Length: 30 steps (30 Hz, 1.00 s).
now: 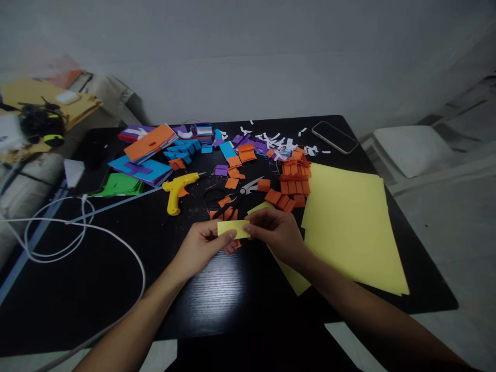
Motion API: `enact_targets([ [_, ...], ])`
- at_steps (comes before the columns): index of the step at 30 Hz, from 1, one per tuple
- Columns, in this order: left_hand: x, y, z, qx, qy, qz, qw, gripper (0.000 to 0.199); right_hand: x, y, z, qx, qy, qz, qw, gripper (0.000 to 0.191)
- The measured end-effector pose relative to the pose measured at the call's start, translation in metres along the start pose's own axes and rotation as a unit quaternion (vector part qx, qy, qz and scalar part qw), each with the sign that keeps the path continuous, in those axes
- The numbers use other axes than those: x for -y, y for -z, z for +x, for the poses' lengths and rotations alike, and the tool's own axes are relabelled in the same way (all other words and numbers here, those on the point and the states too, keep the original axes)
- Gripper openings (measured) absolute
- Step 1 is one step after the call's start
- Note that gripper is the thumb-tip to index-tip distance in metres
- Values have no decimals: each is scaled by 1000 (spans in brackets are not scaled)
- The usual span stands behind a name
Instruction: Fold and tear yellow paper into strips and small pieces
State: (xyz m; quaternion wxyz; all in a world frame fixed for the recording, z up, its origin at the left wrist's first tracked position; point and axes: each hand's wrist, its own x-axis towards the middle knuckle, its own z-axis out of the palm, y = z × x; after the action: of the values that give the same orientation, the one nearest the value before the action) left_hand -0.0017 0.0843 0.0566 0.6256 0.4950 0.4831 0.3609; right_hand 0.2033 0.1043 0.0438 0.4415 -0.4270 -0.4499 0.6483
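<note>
Between my two hands is a small yellow paper piece [228, 226], held above the black table. My left hand [203, 242] pinches its left part, thumb on the near face and fingers behind. At its right end, the thumb and fingers of my right hand [277, 230] grip the edge. Under my right hand lies a yellow paper strip [292, 274], partly covered by the hand and forearm. Black-handled scissors [244, 190] lie just beyond my hands, among small orange paper pieces [232, 183]. A yellow glue gun [179, 191] rests to the left of the scissors.
Large yellow sheets [349, 227] lie at the right, beside stacked orange pieces [295, 178]. A phone [335, 137] is at the back right corner. White scraps [279, 144], blue pieces [184, 151] and green sheets [120, 185] lie farther back. A white cable [116, 240] loops across the left side.
</note>
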Motion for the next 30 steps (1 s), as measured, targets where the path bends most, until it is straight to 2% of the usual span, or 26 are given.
enact_targets([
  [10, 0, -2, 1, 1, -15, -3, 1000, 18, -1, 0, 1, -9, -8, 5, 1000, 30],
  [17, 0, -4, 0, -64, -60, 56, 995, 15, -1, -1, 0, 8, -14, 4, 1000, 27],
  [22, 0, -2, 0, -109, -94, 81, 986, 16, 2, -3, -4, 75, -26, -52, 996, 22],
  [25, -1, -3, -1, -104, -106, 82, 985, 15, 3, -4, -6, 93, -26, -82, 992, 17],
  [30, 0, -3, -2, -85, -102, 105, 986, 20, 3, -3, -5, 83, -16, -89, 992, 18],
])
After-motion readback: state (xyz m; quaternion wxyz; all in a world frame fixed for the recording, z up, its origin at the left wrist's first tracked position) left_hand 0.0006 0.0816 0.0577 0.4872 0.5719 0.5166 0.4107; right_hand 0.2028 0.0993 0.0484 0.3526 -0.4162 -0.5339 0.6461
